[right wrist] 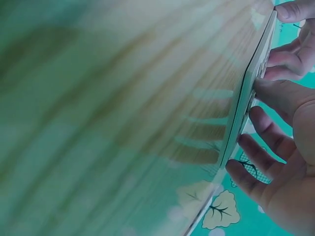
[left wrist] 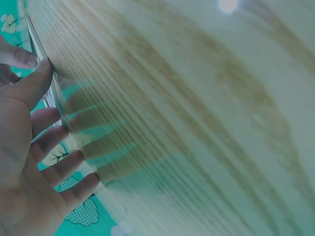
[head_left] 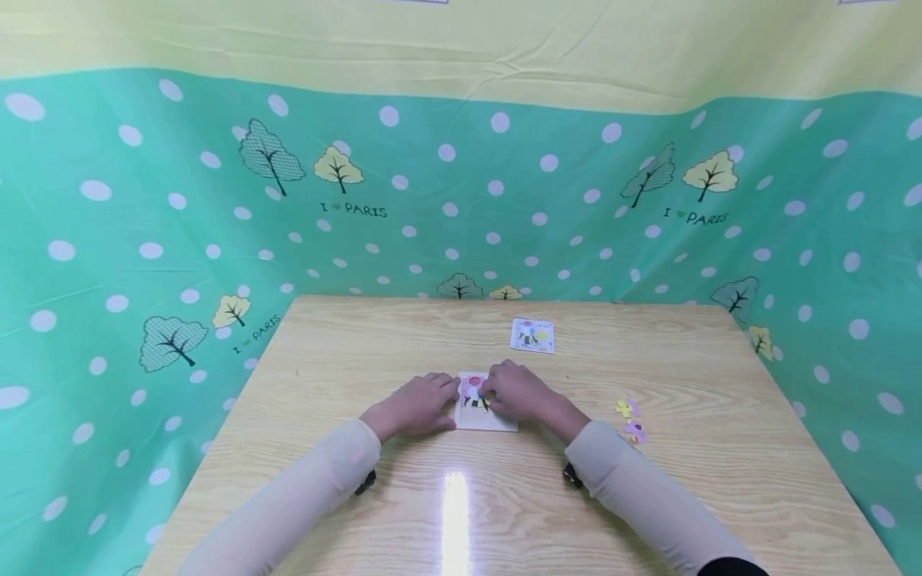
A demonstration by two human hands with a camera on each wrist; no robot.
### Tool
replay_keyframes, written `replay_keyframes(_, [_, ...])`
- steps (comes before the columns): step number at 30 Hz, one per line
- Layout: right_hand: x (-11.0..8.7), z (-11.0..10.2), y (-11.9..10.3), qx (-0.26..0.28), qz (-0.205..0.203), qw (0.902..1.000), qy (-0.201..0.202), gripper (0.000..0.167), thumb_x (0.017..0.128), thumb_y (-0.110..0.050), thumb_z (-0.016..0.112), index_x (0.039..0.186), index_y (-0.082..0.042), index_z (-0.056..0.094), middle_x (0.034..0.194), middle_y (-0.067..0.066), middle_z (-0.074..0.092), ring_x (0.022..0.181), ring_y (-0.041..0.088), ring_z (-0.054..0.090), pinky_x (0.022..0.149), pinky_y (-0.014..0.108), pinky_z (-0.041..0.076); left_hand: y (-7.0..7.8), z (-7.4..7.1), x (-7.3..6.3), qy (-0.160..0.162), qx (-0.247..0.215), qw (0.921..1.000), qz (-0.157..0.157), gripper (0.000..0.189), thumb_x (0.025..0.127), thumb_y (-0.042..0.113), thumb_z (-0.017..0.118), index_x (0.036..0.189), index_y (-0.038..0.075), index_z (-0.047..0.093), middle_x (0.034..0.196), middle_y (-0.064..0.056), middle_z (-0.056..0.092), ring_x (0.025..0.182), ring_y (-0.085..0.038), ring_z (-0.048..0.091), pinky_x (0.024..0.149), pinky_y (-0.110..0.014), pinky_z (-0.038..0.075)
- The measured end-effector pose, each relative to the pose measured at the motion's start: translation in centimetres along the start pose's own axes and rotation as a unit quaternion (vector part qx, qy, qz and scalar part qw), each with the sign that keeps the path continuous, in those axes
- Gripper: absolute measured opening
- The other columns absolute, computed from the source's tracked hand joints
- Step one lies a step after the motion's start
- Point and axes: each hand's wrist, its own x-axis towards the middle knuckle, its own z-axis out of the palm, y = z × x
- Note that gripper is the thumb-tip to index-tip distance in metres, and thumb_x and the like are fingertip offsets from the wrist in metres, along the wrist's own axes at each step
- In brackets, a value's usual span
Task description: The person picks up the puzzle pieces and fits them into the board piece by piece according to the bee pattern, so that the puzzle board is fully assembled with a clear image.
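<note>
A small puzzle board (head_left: 471, 420) with a partly filled cartoon picture lies on the table before me. My left hand (head_left: 421, 404) rests at the board's left side, fingers loosely extended; the left wrist view has the thumb (left wrist: 39, 78) at the board's edge. Over the board's right half, my right hand (head_left: 520, 392) bends its fingers down and pinches a small yellowish puzzle piece (head_left: 491, 396), mostly covered by the fingertips. In the right wrist view the thumb (right wrist: 270, 89) meets the board; the pinch itself is hidden there.
Several loose yellow and purple puzzle pieces (head_left: 634, 430) lie on the wooden table (head_left: 691, 480) to the right of my right hand. Farther back lies a picture card (head_left: 533, 336) with a similar drawing. A green dotted cloth (head_left: 497, 200) hangs around the table.
</note>
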Motion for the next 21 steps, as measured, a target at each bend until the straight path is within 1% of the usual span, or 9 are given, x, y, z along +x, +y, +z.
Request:
replay_keyframes(3, [0.0, 0.0, 0.0, 0.004, 0.003, 1.0000, -0.002, 0.027, 0.087, -0.011, 0.073, 0.113, -0.019, 0.078, 0.106, 0.003, 0.071, 0.102, 0.021, 0.061, 0.094, 0.038, 0.054, 0.0, 0.0, 0.0, 0.000, 0.001, 1.0000, 0.000, 0.065, 0.094, 0.052, 0.066, 0.141, 0.008, 0.057, 0.150, -0.013, 0.054, 0.139, -0.030, 0.052, 0.117, -0.045, 0.045])
replay_keyframes(6, [-0.1, -0.1, 0.0, 0.016, 0.010, 0.9997, -0.016, 0.034, 0.087, -0.010, 0.072, 0.119, -0.017, 0.076, 0.111, 0.004, 0.071, 0.104, 0.021, 0.061, 0.095, 0.038, 0.055, 0.0, 0.0, 0.0, -0.001, 0.002, 1.0000, 0.000, 0.069, 0.094, 0.053, 0.066, 0.143, 0.007, 0.055, 0.150, -0.013, 0.054, 0.139, -0.030, 0.052, 0.116, -0.045, 0.046])
replay_keyframes(8, [-0.4, -0.3, 0.1, 0.024, 0.010, 0.9993, -0.028, 0.038, 0.087, -0.009, 0.071, 0.124, -0.017, 0.074, 0.115, 0.006, 0.070, 0.105, 0.021, 0.060, 0.096, 0.038, 0.055, 0.0, 0.0, -0.1, -0.001, 0.002, 1.0000, 0.000, 0.071, 0.094, 0.053, 0.066, 0.145, 0.006, 0.053, 0.149, -0.013, 0.054, 0.139, -0.031, 0.052, 0.116, -0.046, 0.046])
replay_keyframes(10, [-0.7, -0.6, 0.2, 0.038, 0.007, 0.9988, -0.031, 0.038, 0.089, -0.010, 0.069, 0.127, -0.016, 0.072, 0.119, 0.005, 0.070, 0.108, 0.021, 0.061, 0.099, 0.039, 0.054, 0.0, 0.1, -0.1, 0.001, 0.004, 1.0000, 0.001, 0.071, 0.094, 0.053, 0.067, 0.145, 0.006, 0.053, 0.149, -0.013, 0.055, 0.138, -0.031, 0.053, 0.115, -0.046, 0.047])
replay_keyframes(13, [-1.3, -1.0, 0.7, 0.058, 0.002, 0.9981, -0.022, 0.036, 0.093, -0.011, 0.066, 0.128, -0.015, 0.072, 0.121, 0.004, 0.070, 0.113, 0.022, 0.061, 0.104, 0.041, 0.052, 0.0, 0.1, 0.0, 0.002, 0.005, 1.0000, 0.004, 0.068, 0.094, 0.053, 0.066, 0.143, 0.007, 0.055, 0.149, -0.013, 0.055, 0.138, -0.031, 0.052, 0.116, -0.046, 0.047])
replay_keyframes(15, [-1.8, -1.3, 1.1, 0.073, 0.007, 0.9972, -0.013, 0.034, 0.094, -0.013, 0.066, 0.127, -0.015, 0.072, 0.122, 0.004, 0.070, 0.117, 0.023, 0.061, 0.107, 0.042, 0.051, 0.0, 0.0, 0.0, 0.002, 0.006, 1.0000, 0.006, 0.065, 0.094, 0.052, 0.066, 0.141, 0.008, 0.057, 0.150, -0.014, 0.054, 0.139, -0.031, 0.052, 0.116, -0.046, 0.046])
replay_keyframes(19, [-2.7, -2.1, 1.9, 0.080, 0.016, 0.9966, -0.002, 0.034, 0.095, -0.016, 0.068, 0.128, -0.013, 0.071, 0.123, 0.005, 0.069, 0.118, 0.024, 0.061, 0.108, 0.044, 0.051, 0.0, 0.0, 0.0, -0.001, 0.002, 1.0000, 0.006, 0.059, 0.095, 0.051, 0.066, 0.137, 0.011, 0.060, 0.152, -0.014, 0.053, 0.140, -0.032, 0.051, 0.116, -0.047, 0.046])
replay_keyframes(21, [-3.2, -2.5, 2.4, 0.075, 0.016, 0.9970, 0.004, 0.034, 0.095, -0.017, 0.068, 0.128, -0.012, 0.071, 0.123, 0.006, 0.070, 0.119, 0.025, 0.061, 0.112, 0.046, 0.049, 0.0, 0.0, 0.0, -0.004, 0.000, 1.0000, 0.005, 0.058, 0.095, 0.051, 0.066, 0.137, 0.011, 0.061, 0.152, -0.014, 0.052, 0.140, -0.032, 0.050, 0.117, -0.047, 0.045])
